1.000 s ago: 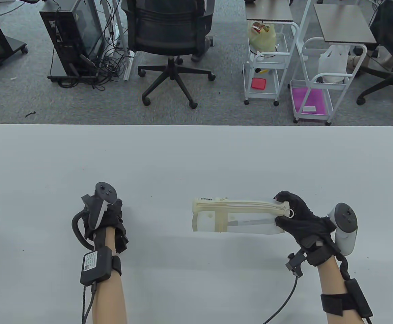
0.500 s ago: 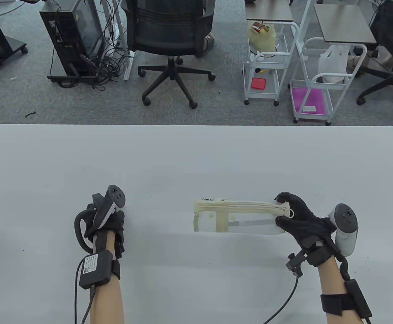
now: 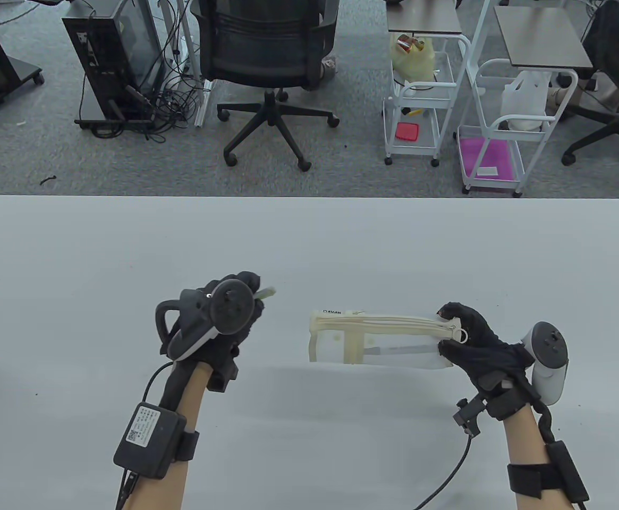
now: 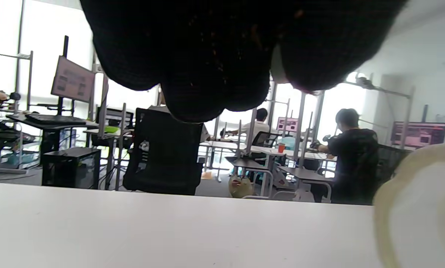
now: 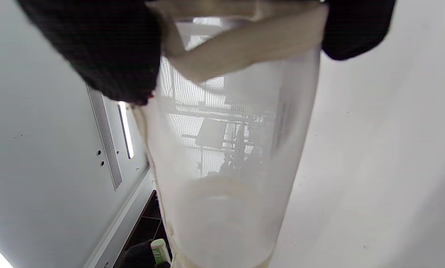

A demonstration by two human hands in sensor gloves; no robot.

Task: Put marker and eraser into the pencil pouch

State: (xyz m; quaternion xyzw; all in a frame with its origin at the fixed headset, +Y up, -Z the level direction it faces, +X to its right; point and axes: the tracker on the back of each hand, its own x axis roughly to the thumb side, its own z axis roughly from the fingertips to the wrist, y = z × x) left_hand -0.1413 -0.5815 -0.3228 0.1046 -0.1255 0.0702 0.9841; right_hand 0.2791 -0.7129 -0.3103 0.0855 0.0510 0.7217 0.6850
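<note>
- Black-gloved, my left hand (image 3: 235, 313) is raised over the counter (image 3: 309, 239), well to the left of the pencil pouch (image 3: 378, 342). Its fingers are curled in a closed grip around a pale, slim thing, the marker (image 3: 265, 292), whose tip pokes out toward the pouch.
- From the left wrist view I see only the dark fingers (image 4: 215, 56) bunched at the top edge; a blurred cream edge at the right is too soft to name.
- Between my two hands lies the pencil pouch, a translucent mesh sleeve with cream trim. It is stretched sideways, its left end toward the marker but apart from it. A grey, slim shape shows through its wall; I cannot tell what it is.
- At the pouch's right end my right hand (image 3: 474, 345) pinches the cream zipper edge, thumb and fingers pressed on the fabric next to the ring pull (image 3: 462, 335).
- In the right wrist view the fingers (image 5: 107, 56) clamp the cream band at the top, and the mesh tube runs away from them. A small green-and-white tip (image 5: 159, 248) shows beyond its far end, held in a dark glove.
- I cannot pick out the eraser in any view.
</note>
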